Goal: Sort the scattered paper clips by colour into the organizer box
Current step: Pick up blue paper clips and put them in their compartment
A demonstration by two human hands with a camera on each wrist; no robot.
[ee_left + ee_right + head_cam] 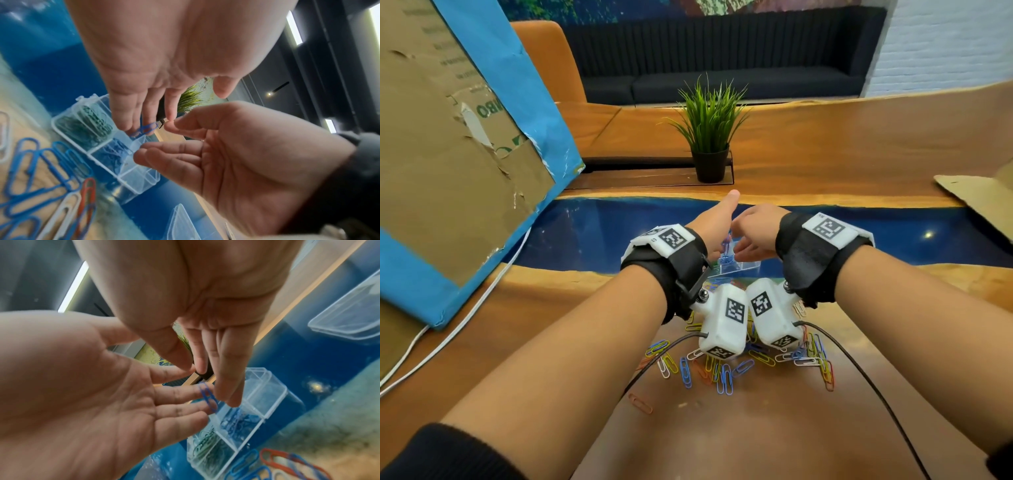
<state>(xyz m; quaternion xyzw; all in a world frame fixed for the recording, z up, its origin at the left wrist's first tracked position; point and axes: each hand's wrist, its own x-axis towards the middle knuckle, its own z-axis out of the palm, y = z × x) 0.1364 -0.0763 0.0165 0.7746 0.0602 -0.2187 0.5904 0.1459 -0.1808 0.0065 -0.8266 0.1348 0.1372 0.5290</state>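
Left hand over organizer box, fingers straight, spread downward; blue paper clips at fingertips, grip unclear. Box on table: green clips in end compartment, blue clips in next. Right hand just beside left, palm up, fingers loosely extended, holding nothing. Scattered clips near box.

Bright indoor light, glare on table, blurred, edge-warped wrist views
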